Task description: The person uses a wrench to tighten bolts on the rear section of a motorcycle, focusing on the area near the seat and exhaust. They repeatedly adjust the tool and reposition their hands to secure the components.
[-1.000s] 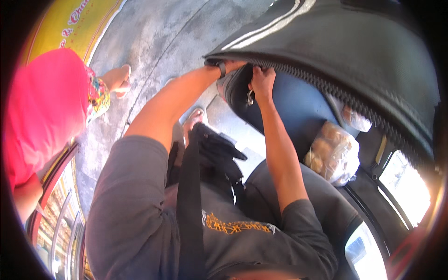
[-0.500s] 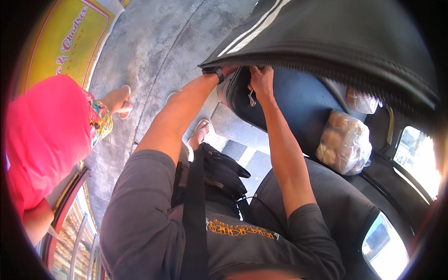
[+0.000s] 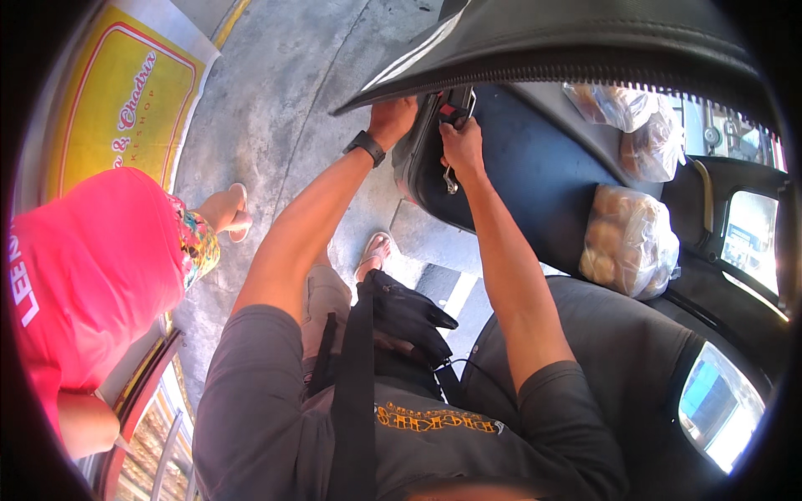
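Note:
My right hand is closed around a small black object with a red patch, its kind unclear. A shiny metal piece hangs just below that fist. Both are over the dark blue padded panel of a vehicle. My left hand, with a black watch on its wrist, is at the panel's left end. Its fingers are mostly hidden under the edge of a black cover flap, which has a zipper along its rim and a pale stripe.
Plastic bags of round bread-like items lie right of the panel, with more bags farther back. A dark seat stands at lower right. A person in a pink shirt stands at left, near a yellow banner. The floor is concrete.
The flap edge now sits higher in view, uncovering more of both hands, the black-and-red object and the farther bags. The pink-shirted person appears lower and slightly farther right.

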The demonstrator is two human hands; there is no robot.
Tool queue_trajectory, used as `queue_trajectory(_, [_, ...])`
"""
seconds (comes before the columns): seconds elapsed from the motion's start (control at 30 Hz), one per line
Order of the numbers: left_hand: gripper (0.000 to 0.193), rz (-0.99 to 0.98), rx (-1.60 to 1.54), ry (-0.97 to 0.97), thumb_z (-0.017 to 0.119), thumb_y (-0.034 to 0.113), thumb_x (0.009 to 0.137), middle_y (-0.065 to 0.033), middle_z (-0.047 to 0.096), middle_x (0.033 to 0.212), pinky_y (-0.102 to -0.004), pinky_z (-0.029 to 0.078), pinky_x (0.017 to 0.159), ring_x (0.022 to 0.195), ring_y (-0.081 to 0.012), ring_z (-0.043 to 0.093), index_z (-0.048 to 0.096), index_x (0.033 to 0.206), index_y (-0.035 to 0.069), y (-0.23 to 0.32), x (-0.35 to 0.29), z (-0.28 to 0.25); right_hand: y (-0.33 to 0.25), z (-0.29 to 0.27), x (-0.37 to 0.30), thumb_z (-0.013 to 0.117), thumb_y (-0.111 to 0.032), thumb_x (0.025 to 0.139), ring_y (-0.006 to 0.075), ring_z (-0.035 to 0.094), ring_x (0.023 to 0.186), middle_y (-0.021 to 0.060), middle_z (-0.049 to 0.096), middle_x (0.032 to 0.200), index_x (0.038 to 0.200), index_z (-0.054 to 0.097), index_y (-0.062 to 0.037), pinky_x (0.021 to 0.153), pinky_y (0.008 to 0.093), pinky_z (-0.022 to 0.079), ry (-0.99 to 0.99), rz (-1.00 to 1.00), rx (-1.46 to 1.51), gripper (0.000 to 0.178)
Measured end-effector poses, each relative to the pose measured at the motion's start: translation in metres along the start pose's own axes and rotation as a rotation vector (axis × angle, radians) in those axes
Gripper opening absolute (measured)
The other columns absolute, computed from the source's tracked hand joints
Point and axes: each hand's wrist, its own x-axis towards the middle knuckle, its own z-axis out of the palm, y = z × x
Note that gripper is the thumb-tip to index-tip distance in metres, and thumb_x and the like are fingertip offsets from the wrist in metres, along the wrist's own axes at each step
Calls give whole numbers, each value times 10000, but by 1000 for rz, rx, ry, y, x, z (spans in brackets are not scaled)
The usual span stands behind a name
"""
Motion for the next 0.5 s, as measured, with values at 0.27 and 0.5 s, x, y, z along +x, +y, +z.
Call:
queue_trajectory(0.27, [270,-177,-793,-249,435,228,1071,-45,632,842,-206,406,538,614,-66,515,593,1233,82,103,72,-100,10,-8,4,648,-137,876,236,614,488,147,614,728,935,489,20,428,379,488,-1,21,-33,231])
queue_trajectory(0.5, [362,-67,-674,-395,437,181,1063,-11,631,951,-225,403,493,660,-63,539,489,1416,118,93,120,-115,4,-5,8,641,-154,850,267,640,511,164,620,734,965,503,50,449,398,502,-46,-34,7,272])
